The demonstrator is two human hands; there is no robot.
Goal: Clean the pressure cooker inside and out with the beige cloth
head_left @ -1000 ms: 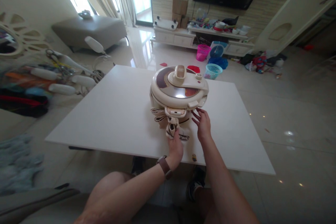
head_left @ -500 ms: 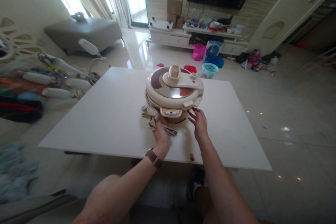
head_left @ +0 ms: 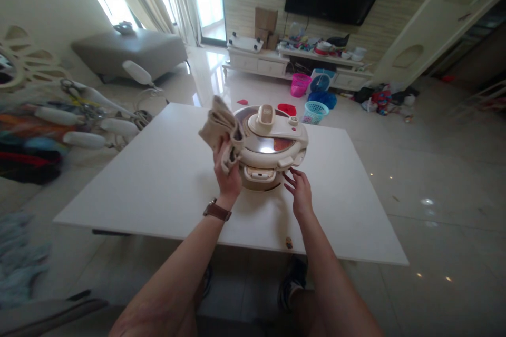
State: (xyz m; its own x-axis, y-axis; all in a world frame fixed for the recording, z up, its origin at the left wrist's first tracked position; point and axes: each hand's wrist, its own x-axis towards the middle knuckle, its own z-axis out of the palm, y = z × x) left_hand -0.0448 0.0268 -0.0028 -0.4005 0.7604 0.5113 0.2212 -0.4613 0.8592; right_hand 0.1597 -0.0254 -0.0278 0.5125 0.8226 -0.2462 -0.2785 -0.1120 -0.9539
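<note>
Head view: cooker [head_left: 272, 147] upright on white table [head_left: 158, 179], lid on, front handle [head_left: 259, 174] between six and seven o'clock. Folded cloth [head_left: 218, 127] at cooker's nine-to-ten o'clock, overlapping lid's edge in view, contact unclear; long axis roughly eleven to five. Left hand [head_left: 228, 176] nearer cloth, fingers closed round its lower part. Right hand [head_left: 301, 195] at cooker's five o'clock, fingers spread, slightly curled, tips beneath lid rim; touch uncertain. Small brown item [head_left: 289, 243] at right hand's seven o'clock.
</note>
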